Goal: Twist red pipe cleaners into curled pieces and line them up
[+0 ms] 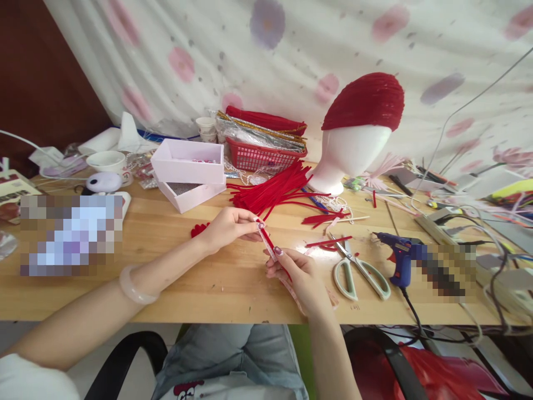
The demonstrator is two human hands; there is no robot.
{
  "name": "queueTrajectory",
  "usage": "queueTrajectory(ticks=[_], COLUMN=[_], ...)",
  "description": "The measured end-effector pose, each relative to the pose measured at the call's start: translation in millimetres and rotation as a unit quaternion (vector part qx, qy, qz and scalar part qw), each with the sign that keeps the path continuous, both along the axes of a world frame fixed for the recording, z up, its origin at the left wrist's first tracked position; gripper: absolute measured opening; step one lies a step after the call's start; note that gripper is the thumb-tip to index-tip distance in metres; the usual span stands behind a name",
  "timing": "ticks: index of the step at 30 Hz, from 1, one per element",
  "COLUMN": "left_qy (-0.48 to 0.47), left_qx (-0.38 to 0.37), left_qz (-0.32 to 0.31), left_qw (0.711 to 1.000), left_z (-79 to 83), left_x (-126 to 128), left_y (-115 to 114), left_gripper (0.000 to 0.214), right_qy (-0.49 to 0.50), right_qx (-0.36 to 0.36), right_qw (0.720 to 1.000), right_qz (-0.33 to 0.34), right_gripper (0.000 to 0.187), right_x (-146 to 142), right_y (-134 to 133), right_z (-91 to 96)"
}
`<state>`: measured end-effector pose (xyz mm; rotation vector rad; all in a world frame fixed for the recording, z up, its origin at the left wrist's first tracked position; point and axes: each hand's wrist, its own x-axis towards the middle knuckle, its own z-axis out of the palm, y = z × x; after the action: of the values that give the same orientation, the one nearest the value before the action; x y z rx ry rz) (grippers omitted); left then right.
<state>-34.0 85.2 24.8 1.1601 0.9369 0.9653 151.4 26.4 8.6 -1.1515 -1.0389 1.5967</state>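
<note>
Above the table's front part, a red pipe cleaner (268,239) and a pale measuring tape (292,293) run side by side between my hands. My left hand (231,226) pinches their upper ends between thumb and fingers. Lower down, my right hand (295,270) grips both, with the tape trailing below it towards the table edge. Behind my hands lies a loose bundle of red pipe cleaners (268,189). A small bunched red piece (200,229) sits partly hidden behind my left wrist. Scissors (357,261) with pale green handles lie right of my right hand, beside cut red pieces (328,242).
A blue glue gun (402,258) lies to the right, near a power strip (441,222) and cables. At the back stand a white foam head (353,153) with a red cap, a red basket (266,157) and white boxes (187,161). A blurred phone (75,233) lies left.
</note>
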Motion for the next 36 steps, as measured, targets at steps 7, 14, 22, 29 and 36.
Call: queueTrajectory(ticks=[7,14,22,29,36], left_qy=[0.008,0.003,-0.020,-0.034,-0.039], left_qx=[0.012,0.027,0.026,0.021,0.018], left_qz=[-0.004,-0.001,0.011,0.013,0.012], left_qw=[1.000,1.000,0.999,0.999,0.999], left_z=[1.8,2.9,1.8,2.3,0.9], left_x=[1.4,4.0,6.0,6.5,7.2], left_y=[-1.9,-5.9,-7.7,-7.5,-7.1], left_gripper=[0.015,0.021,0.020,0.015,0.019], right_qy=[-0.025,-0.054,0.003,0.032,0.052], right_qx=[0.003,0.009,0.011,-0.011,-0.019], right_qw=[0.999,0.997,0.995,0.993,0.993], right_qz=[-0.024,-0.061,-0.097,-0.111,-0.105], right_gripper=[0.041,0.040,0.028,0.025,0.025], right_x=[-2.3,-0.3,-3.4,-4.7,-2.8], right_y=[0.0,1.3,2.0,1.9,1.9], right_z=[2.4,-5.4,-5.2,-1.7,-5.4])
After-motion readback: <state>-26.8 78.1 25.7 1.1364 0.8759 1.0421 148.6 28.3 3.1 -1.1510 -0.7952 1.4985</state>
